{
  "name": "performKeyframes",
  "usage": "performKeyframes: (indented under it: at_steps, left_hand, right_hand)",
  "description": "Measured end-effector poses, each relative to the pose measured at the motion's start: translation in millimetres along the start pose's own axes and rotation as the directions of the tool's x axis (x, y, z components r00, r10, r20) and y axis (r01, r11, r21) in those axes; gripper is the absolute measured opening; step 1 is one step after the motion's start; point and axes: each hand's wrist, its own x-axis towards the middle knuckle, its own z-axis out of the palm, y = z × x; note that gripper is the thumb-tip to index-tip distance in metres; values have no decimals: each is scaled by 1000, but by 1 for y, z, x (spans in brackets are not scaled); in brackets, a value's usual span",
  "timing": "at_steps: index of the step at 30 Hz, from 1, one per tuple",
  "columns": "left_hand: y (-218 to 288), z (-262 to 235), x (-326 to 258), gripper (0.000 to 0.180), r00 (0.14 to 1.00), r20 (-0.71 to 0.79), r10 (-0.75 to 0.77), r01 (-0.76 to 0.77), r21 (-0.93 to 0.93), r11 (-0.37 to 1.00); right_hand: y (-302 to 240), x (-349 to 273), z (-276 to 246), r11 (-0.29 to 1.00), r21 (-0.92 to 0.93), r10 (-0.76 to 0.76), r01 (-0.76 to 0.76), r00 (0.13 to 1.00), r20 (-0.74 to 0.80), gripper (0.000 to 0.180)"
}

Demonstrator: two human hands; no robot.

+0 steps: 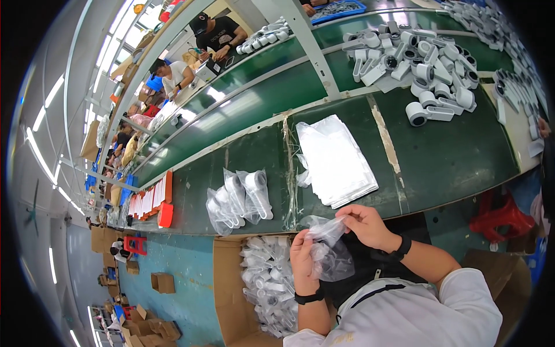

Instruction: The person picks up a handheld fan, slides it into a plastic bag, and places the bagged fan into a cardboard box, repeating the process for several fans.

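Observation:
My left hand [303,259] and my right hand [365,224] both grip a small clear plastic bag [329,250] over my lap, below the edge of the green workbench [451,156]. My right hand pinches the bag's top; my left holds its side. What is inside the bag is hard to make out. A stack of flat clear bags [335,159] lies on the bench just above my hands. Three bagged white parts [240,199] lie to the left of that stack.
A heap of loose white plastic parts [425,63] covers the bench's far right. An open cardboard box [228,301] with several bagged parts stands by my left knee. A red stool [500,217] is at right. Other people work along the far bench, upper left.

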Motion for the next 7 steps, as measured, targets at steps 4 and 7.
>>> performKeyframes:
  at_steps: [4, 7]
  left_hand:
    - [-1, -11, 3, 16, 985, 149, -83, 97, -90, 991]
    - [-12, -9, 8, 19, 977, 144, -158, 152, 54, 987]
  right_hand:
    - [1, 2, -2, 980, 177, 117, -96, 987, -111, 16]
    - [-6, 1, -12, 852, 470, 267, -228, 963, -17, 17]
